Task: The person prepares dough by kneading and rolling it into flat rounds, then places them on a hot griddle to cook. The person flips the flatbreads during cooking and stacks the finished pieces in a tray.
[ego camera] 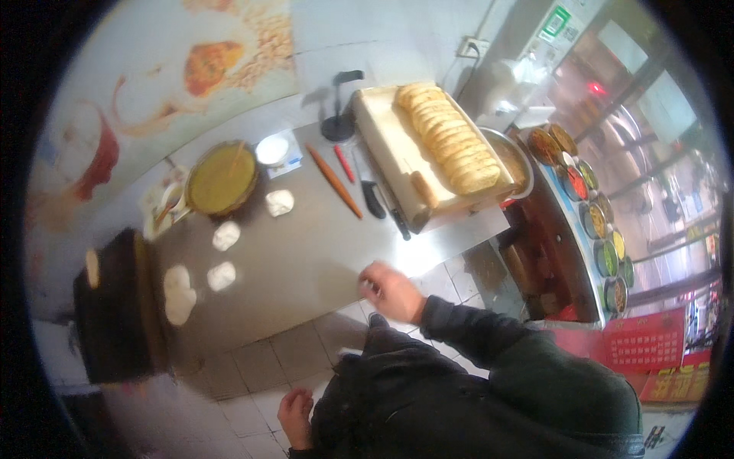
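My right hand is over the front edge of the steel worktop, its fingers curled; whether it holds anything is unclear. Low beside my body hangs my left hand, fingers bent, with nothing visible in it. Three dough lumps lie on the worktop, and flattened dough lies at its left end. Behind them stands a bowl of yellowish liquid with a utensil in it. A wooden rolling pin, a red-handled tool and a knife with a black handle lie right of the middle.
A pale box holds a row of flatbreads. Left of the worktop is a dark griddle with one piece of dough. A black stand and a white bowl are near the wall. Ingredient bowls line a right-hand shelf.
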Motion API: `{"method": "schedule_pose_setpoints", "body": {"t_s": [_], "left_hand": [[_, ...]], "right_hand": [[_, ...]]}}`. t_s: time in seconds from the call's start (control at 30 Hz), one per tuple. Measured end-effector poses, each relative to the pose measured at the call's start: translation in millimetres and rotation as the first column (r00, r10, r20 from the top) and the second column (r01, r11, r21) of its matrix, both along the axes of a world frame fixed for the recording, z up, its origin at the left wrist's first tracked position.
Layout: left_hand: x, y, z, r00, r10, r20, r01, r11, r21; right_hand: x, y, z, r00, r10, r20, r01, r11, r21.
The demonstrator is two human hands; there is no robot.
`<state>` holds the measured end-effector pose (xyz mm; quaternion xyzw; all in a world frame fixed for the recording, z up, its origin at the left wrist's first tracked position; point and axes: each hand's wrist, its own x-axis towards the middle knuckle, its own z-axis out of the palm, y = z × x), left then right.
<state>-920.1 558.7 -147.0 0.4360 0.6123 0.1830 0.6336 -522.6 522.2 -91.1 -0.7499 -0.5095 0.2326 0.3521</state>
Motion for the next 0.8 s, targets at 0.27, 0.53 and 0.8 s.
{"method": "schedule_pose_setpoints", "body": {"t_s": [0.27,0.53,0.8], "left_hand": [[118,34,8,0.982,-0.081,0.172,0.103,0.987,-0.122],[202,34,26,0.928,-0.367,0.059,0.369,0.929,-0.02],[223,42,17,0.899,-0.436,0.03,0.437,0.897,-0.064]], "right_hand": [[159,-22,24,0.813,-0.507,0.286,0.45,0.859,0.243],[231,-15,-22,0.802,-0.569,0.182,0.54,0.821,0.183],[293,-38,38,0.869,-0.179,0.462,0.186,0.982,0.031]]}}
